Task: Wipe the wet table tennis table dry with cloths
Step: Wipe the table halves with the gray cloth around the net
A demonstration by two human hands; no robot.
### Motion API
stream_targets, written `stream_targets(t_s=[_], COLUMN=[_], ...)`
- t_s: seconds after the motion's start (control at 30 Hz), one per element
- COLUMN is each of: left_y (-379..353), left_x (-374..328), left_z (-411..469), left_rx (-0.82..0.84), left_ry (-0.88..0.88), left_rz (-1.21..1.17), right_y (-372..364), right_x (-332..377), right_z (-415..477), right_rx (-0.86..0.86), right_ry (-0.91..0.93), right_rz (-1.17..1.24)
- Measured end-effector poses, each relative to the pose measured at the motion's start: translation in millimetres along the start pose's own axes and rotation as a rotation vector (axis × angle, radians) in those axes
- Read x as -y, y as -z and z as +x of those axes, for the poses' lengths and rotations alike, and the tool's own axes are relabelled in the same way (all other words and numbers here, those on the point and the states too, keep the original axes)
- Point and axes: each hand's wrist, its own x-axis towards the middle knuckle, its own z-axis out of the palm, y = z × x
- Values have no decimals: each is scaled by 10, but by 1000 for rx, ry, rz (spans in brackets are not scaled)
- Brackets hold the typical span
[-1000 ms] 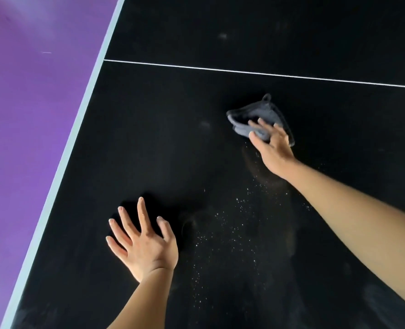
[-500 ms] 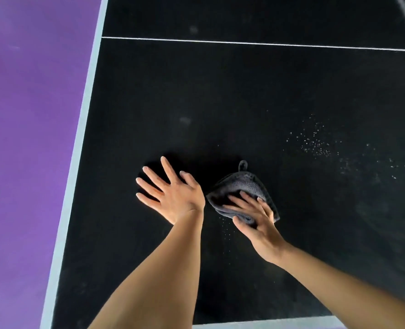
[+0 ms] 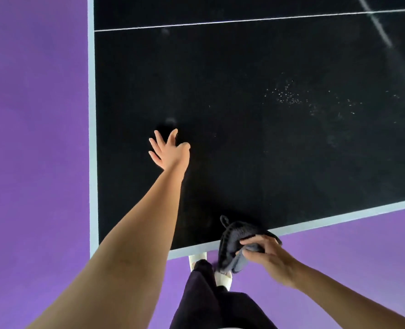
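Black table tennis table (image 3: 244,162), speckled with droplets (image 3: 288,96); left hand (image 3: 170,151) spread open on it, right hand (image 3: 266,256) gripping dark grey cloth (image 3: 231,238) at near edge; purple floor (image 3: 30,162) around.

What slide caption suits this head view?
Left hand spread over the black table; right hand grips a grey cloth at its near edge, droplets beyond.

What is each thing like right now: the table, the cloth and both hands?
table: black, speckled with droplets on its right part.
cloth: bunched up at the table's near edge, partly hanging past it.
left hand: fingers spread, resting on the table.
right hand: fingers curled round the cloth.
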Motion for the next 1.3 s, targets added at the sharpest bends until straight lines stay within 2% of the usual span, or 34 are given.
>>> stream_targets(t_s=[0.1, 0.17, 0.23, 0.3, 0.37, 0.43, 0.5, 0.57, 0.67, 0.73, 0.83, 0.93, 1.03, 1.1, 1.17, 1.27, 1.3], left_y=[303, 481, 551, 494, 359, 214, 125, 152, 290, 389, 555, 559, 408, 343, 347, 382, 370], left_x=[198, 318, 451, 591, 739, 829, 884, 851, 678, 627, 566, 468, 320, 199, 74, -83, -94], left_z=[-257, -627, -1131, -1677, -2200, -2677, -3002, -3105, -3081, -2993, -2819, -2631, -2338, -2036, -1708, -1239, -1058], left_rx=[104, 101, 71, 131, 337, 655, 900, 936, 801, 785, 936, 1067, 982, 836, 665, 494, 374], left_ry=[-23, -4, -23, -41, -10, 53, 114, 115, 3, -58, -136, -207, -250, -265, -198, -88, -84], left_rz=[-154, -250, -249, -277, -333, -405, -591, -738, -561, -462, -448, -379, -326, -353, -411, -550, -502], right_y=[124, 202, 229, 225, 218, 191, 114, 43, 51, 130, 286, 267, 210, 276, 412, 679, 774], right_x=[-36, -100, -99, -70, -100, -108, -176, -259, -305, -329, -214, 82, 413, 616, 815, 1107, 1185], right_z=[-218, -369, -586, -852, -1066, -1303, -1483, -1554, -1606, -1617, -1610, -1422, -1050, -765, -509, -207, -111], right_rx=[92, 104, 0, -155, -183, -93, -44, -92, -174, -60, 234, 341, 190, -1, -200, -367, -428], right_ry=[-104, -135, -97, -38, 3, 134, 250, 282, 299, 312, 286, 145, -11, -4, 8, 60, 83], right_rz=[-25, -3, 28, 226, 608, 998, 1180, 1119, 870, 819, 826, 768, 619, 555, 543, 501, 444])
